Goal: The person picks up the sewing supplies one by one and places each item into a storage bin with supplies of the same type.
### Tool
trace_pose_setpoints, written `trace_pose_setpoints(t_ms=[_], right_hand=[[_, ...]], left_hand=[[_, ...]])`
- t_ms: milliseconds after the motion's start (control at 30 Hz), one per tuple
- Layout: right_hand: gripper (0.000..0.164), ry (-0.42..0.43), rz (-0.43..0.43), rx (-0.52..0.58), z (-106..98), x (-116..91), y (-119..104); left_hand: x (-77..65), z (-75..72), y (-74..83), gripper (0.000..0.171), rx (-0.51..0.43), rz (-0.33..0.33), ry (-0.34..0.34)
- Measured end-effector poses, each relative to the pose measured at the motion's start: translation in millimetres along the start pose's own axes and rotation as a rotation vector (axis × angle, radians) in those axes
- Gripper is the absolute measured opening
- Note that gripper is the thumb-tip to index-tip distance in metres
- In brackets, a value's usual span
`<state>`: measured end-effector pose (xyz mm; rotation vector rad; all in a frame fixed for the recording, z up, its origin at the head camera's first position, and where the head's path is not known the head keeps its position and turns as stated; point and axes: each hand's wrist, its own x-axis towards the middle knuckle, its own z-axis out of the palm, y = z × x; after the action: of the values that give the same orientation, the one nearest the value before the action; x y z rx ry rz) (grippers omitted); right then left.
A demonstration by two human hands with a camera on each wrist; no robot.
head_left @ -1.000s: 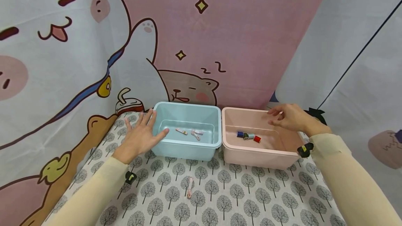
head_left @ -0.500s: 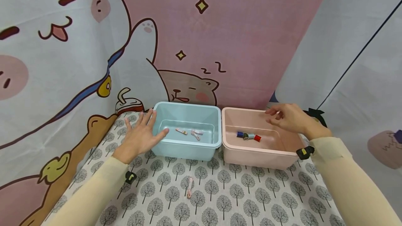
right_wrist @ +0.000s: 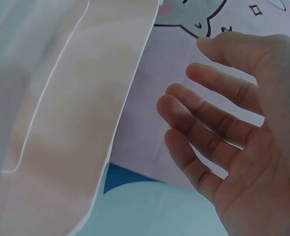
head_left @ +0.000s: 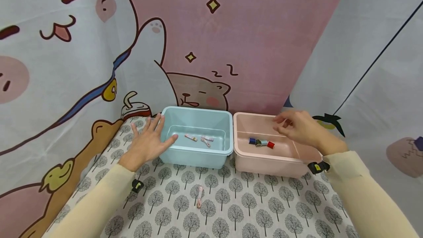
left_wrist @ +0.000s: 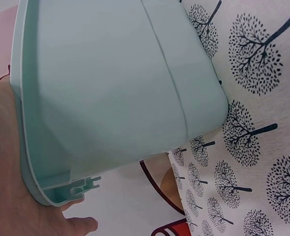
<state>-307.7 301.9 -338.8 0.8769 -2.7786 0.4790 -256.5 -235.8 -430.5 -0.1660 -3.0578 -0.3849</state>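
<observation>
My left hand (head_left: 146, 145) rests with spread fingers at the left end of the light blue bin (head_left: 196, 160); in the left wrist view, it lies along the rim of that bin (left_wrist: 105, 88). Small folded strips of ribbon or cord (head_left: 205, 141) lie on the bin's floor. Above the right part of the pink bin (head_left: 271, 165) hovers my right hand (head_left: 299, 129), loosely bent and holding nothing. The right wrist view shows its fingers (right_wrist: 199, 115) apart from the bin's wall. Inside the pink bin sit several thread spools (head_left: 261, 143), in blue, dark green, pale blue and red.
A pale pink folded cord (head_left: 199, 196) lies on the tree-print tablecloth (head_left: 236, 208) in front of the bins. Both bins stand side by side near the cartoon-printed curtain (head_left: 261, 47) behind the table.
My right hand has drifted a little to the left over the pink bin. The left hand, the bins and their contents stay where they were.
</observation>
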Motion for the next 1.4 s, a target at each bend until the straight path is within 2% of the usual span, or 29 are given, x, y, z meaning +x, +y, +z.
trace_pose_setpoints(t_ms=[500,767,1000,1167,1267,1400], right_hand=[[0.02,0.052,-0.089,-0.014,11.3,-14.0,-41.5],[0.019,0.226,-0.283,-0.104,22.2,-16.7,-57.2],[0.021,0.17,-0.285,-0.032,30.8,-23.9,-70.4],[0.022,0.196,-0.353,0.01,39.2,-26.7,-79.3],[0.023,0.184,-0.36,0.052,44.3,-28.6,-86.1],[0.025,0.197,-0.376,0.012,49.6,-31.1,-94.8]], left_hand=[[0.1,-0.9,0.2,0.115,0.009,0.005,0.005],[0.8,-0.6,0.2,0.113,0.005,0.007,0.005],[0.3,-0.7,0.2,0.112,0.009,0.007,0.005],[-0.2,-1.2,0.5,0.111,0.008,0.011,0.006],[-0.1,-0.7,0.1,0.111,0.006,0.012,0.007],[0.2,0.1,-0.9,0.114,0.004,0.013,0.011]])
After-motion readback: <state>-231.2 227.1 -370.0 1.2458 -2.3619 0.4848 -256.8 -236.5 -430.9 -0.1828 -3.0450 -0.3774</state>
